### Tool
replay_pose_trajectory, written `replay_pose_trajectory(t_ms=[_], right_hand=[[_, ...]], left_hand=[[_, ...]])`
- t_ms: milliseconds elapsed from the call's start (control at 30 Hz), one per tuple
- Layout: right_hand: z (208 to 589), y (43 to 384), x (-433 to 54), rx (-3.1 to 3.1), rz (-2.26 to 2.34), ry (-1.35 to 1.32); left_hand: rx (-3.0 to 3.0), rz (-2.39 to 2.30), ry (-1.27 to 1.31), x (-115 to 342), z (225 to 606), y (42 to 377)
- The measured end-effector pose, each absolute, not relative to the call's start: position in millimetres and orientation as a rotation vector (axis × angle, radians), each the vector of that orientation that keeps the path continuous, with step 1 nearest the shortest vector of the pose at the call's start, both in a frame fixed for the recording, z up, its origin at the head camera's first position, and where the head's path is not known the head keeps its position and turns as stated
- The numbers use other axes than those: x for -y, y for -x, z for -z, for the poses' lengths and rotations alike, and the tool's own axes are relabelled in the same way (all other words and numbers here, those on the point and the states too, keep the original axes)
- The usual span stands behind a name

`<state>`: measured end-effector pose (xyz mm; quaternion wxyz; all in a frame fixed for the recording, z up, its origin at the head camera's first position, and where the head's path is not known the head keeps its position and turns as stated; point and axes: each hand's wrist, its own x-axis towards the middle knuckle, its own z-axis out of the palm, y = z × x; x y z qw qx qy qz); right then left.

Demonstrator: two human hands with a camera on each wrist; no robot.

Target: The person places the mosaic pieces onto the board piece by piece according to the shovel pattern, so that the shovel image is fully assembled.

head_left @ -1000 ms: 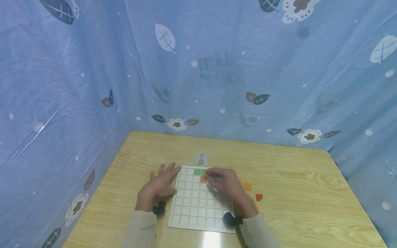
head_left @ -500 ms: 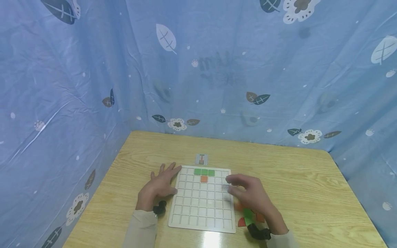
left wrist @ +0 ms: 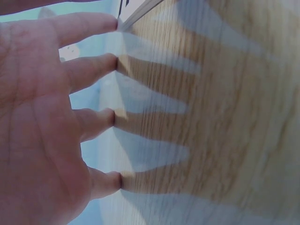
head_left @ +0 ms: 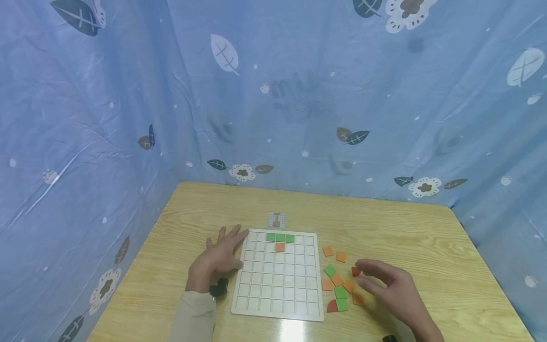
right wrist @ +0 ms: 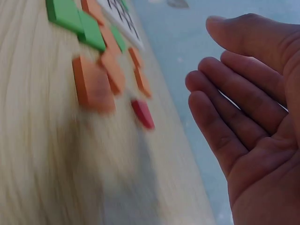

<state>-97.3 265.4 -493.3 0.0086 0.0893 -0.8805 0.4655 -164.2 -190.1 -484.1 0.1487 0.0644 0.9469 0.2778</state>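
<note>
A white grid board (head_left: 277, 285) lies on the table, with three green square tiles (head_left: 280, 237) in its top row and one orange square tile (head_left: 279, 247) under the middle one. My left hand (head_left: 219, 257) rests at the board's left edge, fingers spread, fingertips on the wood in the left wrist view. Over the loose tiles on the right hovers my right hand (head_left: 391, 285), thumb and fingers apart, holding nothing. Nearest its fingertips in the head view is a red rounded tile (head_left: 355, 271); an orange tile (right wrist: 93, 86) shows close by in the right wrist view.
Several loose orange and green square tiles (head_left: 340, 292) lie right of the board, with another red rounded tile (head_left: 332, 306) at the near end. A small card with a printed grid pattern (head_left: 276, 220) lies beyond the board. Blue patterned curtain (head_left: 299, 95) hangs behind the table.
My right hand has left the board's top row and moved right, over the loose tiles. A third green tile now shows in that row. The left hand has stayed put.
</note>
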Motion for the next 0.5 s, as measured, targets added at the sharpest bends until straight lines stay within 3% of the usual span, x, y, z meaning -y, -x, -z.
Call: replay_pose_trajectory(t_ms=[500], right_hand=[[503,73,-285,2.799,-1.527,-0.077]], left_hand=[[-2.717,-0.826,-0.189,191,486,164]])
